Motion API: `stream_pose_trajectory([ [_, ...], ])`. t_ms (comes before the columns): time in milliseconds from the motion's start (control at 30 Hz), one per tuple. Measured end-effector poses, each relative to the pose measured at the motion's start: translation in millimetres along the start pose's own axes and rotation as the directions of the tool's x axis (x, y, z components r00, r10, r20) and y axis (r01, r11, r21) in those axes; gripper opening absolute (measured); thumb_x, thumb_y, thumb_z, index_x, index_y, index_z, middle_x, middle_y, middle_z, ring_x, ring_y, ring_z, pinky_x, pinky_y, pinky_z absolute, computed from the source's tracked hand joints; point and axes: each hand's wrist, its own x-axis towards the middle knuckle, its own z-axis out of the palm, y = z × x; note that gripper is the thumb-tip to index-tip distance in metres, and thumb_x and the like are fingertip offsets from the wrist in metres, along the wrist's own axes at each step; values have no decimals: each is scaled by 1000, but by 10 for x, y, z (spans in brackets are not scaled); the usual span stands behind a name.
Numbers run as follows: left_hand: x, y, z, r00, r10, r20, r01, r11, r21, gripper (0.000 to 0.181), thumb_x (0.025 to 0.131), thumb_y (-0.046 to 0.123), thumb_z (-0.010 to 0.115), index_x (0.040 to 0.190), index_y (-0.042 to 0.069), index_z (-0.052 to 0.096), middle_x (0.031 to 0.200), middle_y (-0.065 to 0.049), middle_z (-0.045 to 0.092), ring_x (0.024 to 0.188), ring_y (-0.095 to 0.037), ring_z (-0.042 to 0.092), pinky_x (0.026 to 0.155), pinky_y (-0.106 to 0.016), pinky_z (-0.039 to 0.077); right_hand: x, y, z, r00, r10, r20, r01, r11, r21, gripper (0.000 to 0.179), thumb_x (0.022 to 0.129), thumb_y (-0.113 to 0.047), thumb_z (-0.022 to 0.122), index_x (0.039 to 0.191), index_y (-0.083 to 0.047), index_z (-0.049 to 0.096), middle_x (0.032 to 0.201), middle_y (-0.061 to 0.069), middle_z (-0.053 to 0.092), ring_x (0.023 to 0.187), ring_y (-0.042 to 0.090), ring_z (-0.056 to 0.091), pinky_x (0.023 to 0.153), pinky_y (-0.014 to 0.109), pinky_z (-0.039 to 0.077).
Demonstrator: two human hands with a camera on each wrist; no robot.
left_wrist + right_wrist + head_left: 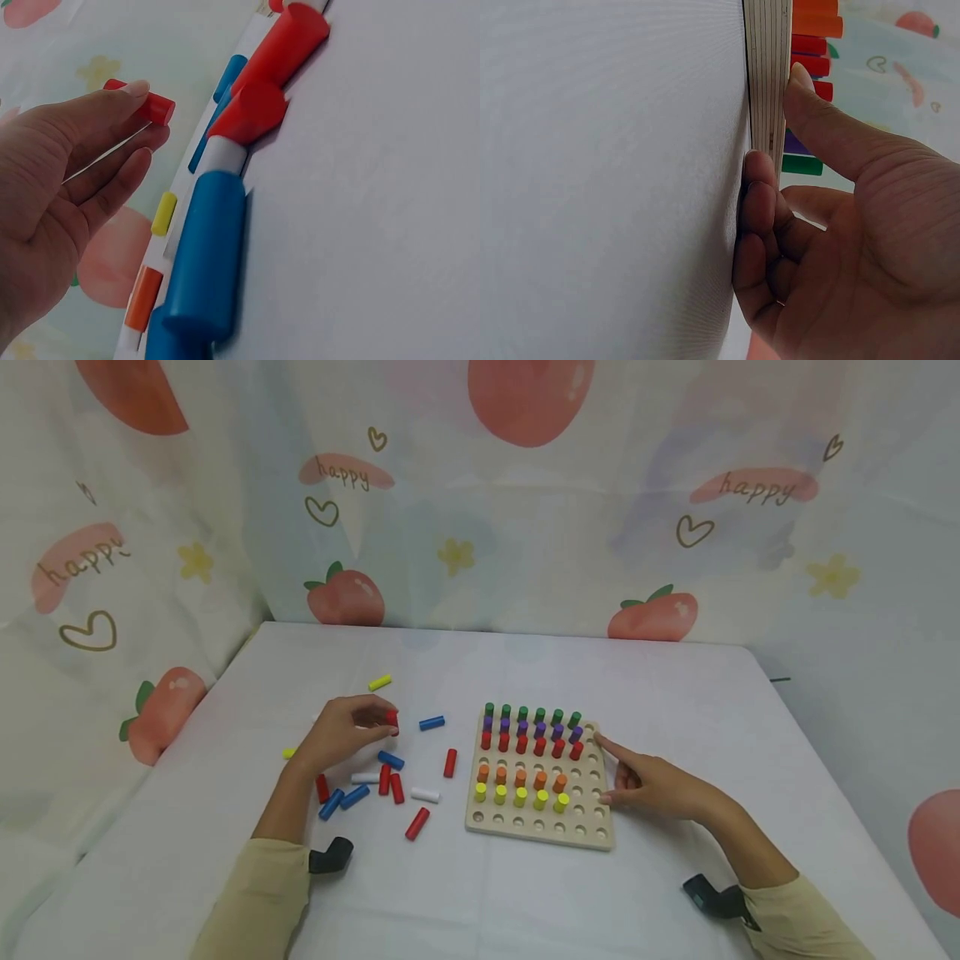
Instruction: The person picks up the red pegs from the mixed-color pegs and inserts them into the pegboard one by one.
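My left hand (347,731) pinches a red peg (161,109) between thumb and fingertips, raised above the loose pegs on the left of the table. To its right lies a wooden pegboard (540,835) with upright pegs in rows: green at the far side, then purple, red, orange and yellow. Between the red and orange rows runs a line of bare holes. My right hand (660,785) holds the board's right edge, with the thumb (802,94) at the top edge and curled fingers (759,206) low against the side.
Loose blue pegs (355,796), red pegs (417,823), white pegs (425,795) and a yellow peg (380,682) lie scattered left of the board. A white cloth (480,902) covers the table, and a printed curtain (525,527) stands behind.
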Motion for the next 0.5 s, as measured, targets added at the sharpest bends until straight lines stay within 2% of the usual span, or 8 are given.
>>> stream_pose_trajectory([
  [200, 38, 53, 86, 999, -5, 35, 6, 1000, -29, 29, 93, 13, 80, 121, 10, 73, 105, 2, 74, 101, -20, 70, 91, -41, 58, 4, 5, 0, 1000, -1, 3, 1, 1000, 4, 95, 91, -37, 80, 163, -6, 26, 85, 2, 52, 77, 20, 49, 63, 29, 41],
  [500, 89, 163, 231, 996, -3, 89, 5, 1000, -24, 26, 92, 13, 81, 117, 11, 76, 103, 4, 73, 99, -18, 68, 88, -38, 58, 6, 19, 4, 1000, 5, 3, -5, 1000, 6, 96, 91, -37, 80, 163, -6, 26, 85, 3, 51, 79, 20, 50, 64, 30, 41],
])
